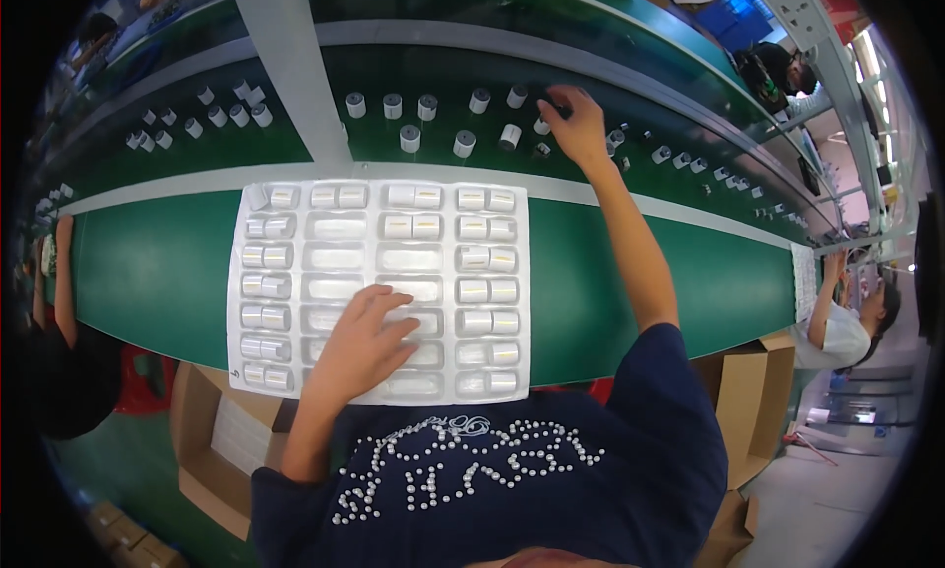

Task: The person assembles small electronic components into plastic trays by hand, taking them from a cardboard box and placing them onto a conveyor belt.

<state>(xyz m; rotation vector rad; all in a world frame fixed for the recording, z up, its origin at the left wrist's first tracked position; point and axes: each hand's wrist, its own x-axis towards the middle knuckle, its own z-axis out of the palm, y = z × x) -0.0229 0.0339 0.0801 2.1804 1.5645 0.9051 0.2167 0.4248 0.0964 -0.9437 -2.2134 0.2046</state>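
A white plastic tray (448,273) lies on the green bench in front of me. Pairs of short white cylinders (487,290) lie on their sides in its outer columns and in the upper pockets of the middle ones. My left hand (366,344) hovers over the tray's lower middle pockets, fingers spread, with nothing in it. Beyond the tray, my right hand (576,125) reaches to the green shelf. Its thumb and fingers curl at a white cylinder (542,126), partly covered by the hand. Beside it stand more cylinders with dark tops (465,144).
A pale metal post (295,71) rises behind the tray, and a pale rail (571,188) edges the shelf. More cylinders (219,117) stand at the far left and right. Open cardboard boxes (221,450) flank me below the bench. Other people work at both sides.
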